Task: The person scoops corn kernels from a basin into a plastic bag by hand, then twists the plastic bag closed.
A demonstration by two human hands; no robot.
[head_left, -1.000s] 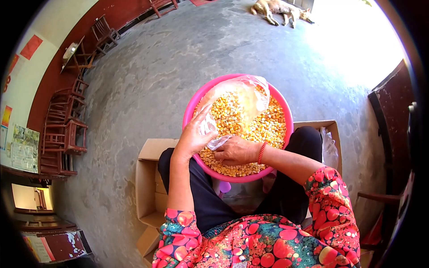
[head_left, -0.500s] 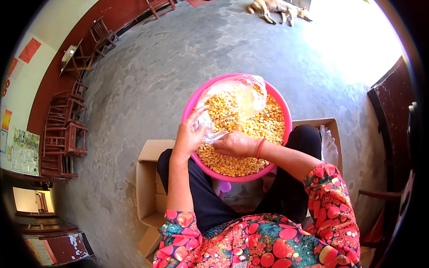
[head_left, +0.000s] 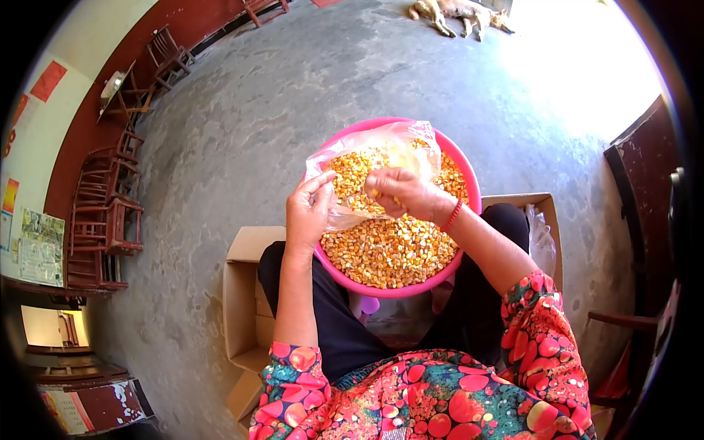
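A round pink basin [head_left: 470, 176] full of yellow corn kernels [head_left: 389, 257] rests at my knees. On the kernels lies a clear plastic bag [head_left: 345, 217], its mouth spread toward the basin's far left rim. My left hand [head_left: 309, 213] pinches the bag's edge at the basin's left side. Over the middle of the bag, my right hand [head_left: 407, 194] is closed around some corn kernels, a few of them showing yellow between the fingers. A red bracelet is on the right wrist.
Cardboard boxes [head_left: 242, 308] stand beside my legs, the right one holding a plastic bag [head_left: 540, 238]. Wooden chairs [head_left: 106, 220] line the left wall. A dog [head_left: 462, 15] lies on the floor at the top. Dark wooden furniture [head_left: 653, 169] is at the right.
My right hand has risen from the near edge of the bag to above its middle, now with kernels in it. The bag's left edge has been lifted and spread by my left hand.
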